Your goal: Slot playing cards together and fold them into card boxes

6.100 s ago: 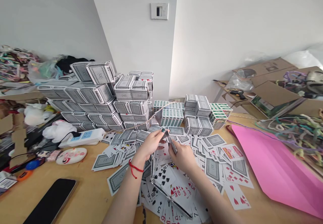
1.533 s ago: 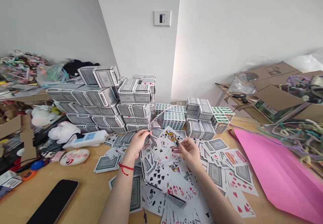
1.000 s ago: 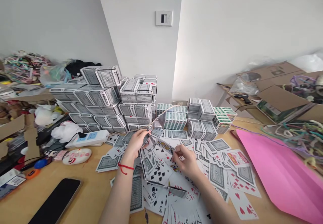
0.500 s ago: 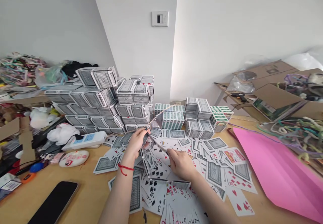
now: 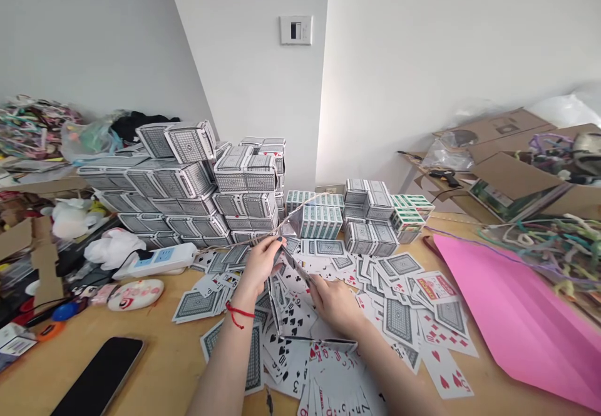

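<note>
Between my hands is an open, thin-walled frame [image 5: 319,341] folded from playing cards, its edges upright around card faces. My left hand [image 5: 260,264], with a red string at the wrist, pinches its far left corner. My right hand [image 5: 339,305] has its fingers closed on the frame's far right wall, a thin strip seen edge-on; the fingertips are partly hidden. Under and around the frame lie many loose playing cards [image 5: 399,322], some face up and some back up.
Stacked blocks of folded cards [image 5: 188,181] rise at the back left. Card boxes [image 5: 322,222] and more blocks [image 5: 370,238] stand at the back. A pink sheet [image 5: 511,316] lies right, a phone [image 5: 101,375] front left, a white glue-gun-like device [image 5: 157,259] left.
Both hands keep their hold. My left hand has shifted slightly right, and the frame's far wall has tilted a little between the hands. The surrounding cards look the same.
</note>
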